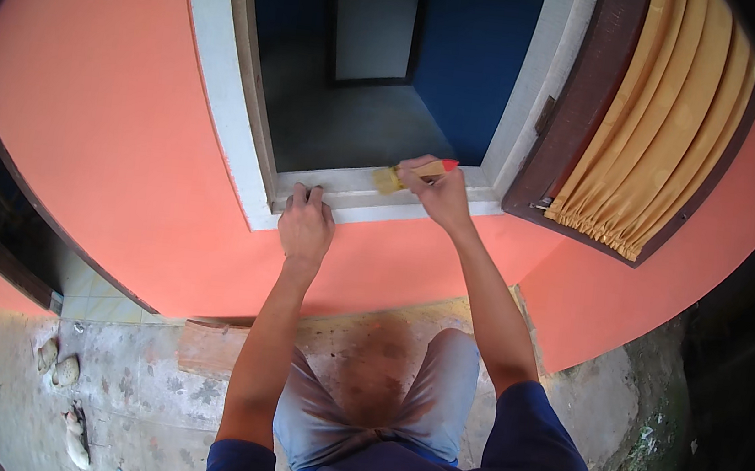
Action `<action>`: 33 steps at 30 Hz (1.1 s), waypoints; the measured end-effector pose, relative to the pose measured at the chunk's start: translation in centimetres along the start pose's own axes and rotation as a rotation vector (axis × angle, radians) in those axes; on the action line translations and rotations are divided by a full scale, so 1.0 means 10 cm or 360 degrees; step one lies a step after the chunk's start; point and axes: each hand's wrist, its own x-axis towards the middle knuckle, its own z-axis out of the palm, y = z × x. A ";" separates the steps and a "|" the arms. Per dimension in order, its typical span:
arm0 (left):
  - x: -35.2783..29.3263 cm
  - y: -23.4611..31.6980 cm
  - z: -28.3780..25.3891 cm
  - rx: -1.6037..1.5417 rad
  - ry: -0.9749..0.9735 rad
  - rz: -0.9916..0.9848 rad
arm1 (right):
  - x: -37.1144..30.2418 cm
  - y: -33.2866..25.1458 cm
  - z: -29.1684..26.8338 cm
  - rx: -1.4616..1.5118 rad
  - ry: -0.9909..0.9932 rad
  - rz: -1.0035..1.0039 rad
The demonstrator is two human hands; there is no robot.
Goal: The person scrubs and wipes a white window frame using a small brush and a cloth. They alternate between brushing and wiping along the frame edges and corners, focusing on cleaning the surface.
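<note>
A paintbrush with a wooden handle, a red tip and pale yellowish bristles is gripped in my right hand. Its bristles, slightly blurred, are over the white window sill, close to the inner ledge; whether they touch it I cannot tell. My left hand rests on the left part of the same sill, fingers bent over its edge with no object visible in them. The sill belongs to a white window frame set in a salmon-coloured wall.
An outward-swung brown window shutter with a gold curtain stands at the right. Through the opening are a grey floor and blue walls. Below lie a flat board and a pair of shoes on the concrete ground; a doorway is at left.
</note>
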 end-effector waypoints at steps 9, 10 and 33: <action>-0.02 -0.03 -0.04 -0.0071 -0.0007 -0.0035 | 0.37 -0.22 0.51 -0.0195 -0.0314 -0.0084; -0.01 -0.02 -0.05 -0.0072 -0.0028 -0.0045 | 0.37 -0.19 0.49 -0.0456 -0.0326 -0.0106; 0.02 -0.04 -0.05 -0.0045 -0.0062 -0.0102 | 0.66 -0.04 -0.57 -0.0316 -0.0872 0.0222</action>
